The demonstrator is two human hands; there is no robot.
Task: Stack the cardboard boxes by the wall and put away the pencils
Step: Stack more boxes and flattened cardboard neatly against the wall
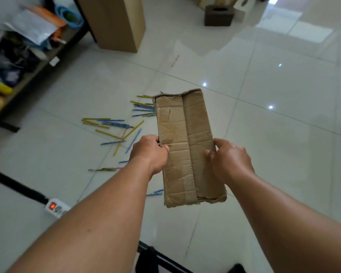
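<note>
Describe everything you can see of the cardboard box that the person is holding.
The box is worn brown cardboard, long and narrow, creased, with patches of clear tape and two top flaps meeting along a lengthwise seam. Its far end is ragged. It is held above the tiled floor, its long axis pointing away from the person. The left hand grips its left edge and the right hand its right edge, thumbs on top.

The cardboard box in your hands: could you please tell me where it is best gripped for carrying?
By its two long side edges near the middle, one hand from each side, as the left hand and right hand do now. The cardboard box is long and narrow, its ends crumpled.
</note>
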